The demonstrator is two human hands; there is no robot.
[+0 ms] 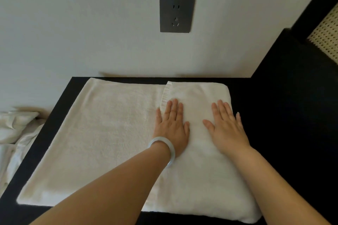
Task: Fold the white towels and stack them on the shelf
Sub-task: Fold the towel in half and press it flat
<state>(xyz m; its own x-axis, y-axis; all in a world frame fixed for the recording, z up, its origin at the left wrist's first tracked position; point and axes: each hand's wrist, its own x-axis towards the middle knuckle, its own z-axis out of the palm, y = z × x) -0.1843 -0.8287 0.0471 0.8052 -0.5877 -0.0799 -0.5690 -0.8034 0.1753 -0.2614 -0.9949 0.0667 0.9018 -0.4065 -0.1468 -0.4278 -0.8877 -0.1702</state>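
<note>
White wall (73,23), dark socket (177,13) upper centre, black desk (241,97) against it. Towel (109,133) lies flat across the desk, its right part folded over as a flap (197,95). Left hand (172,126) and right hand (226,129) lie side by side on the flap. Neither has a grip: fingers straight, holding nothing. Likely pressing the fold flat. White cloth (16,128) is bunched at the left edge.

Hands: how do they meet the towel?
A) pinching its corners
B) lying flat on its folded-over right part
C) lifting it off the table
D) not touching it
B: the left hand and right hand rest palm-down, fingers straight, on the doubled right part of the towel, which lies flat on the table.
</note>
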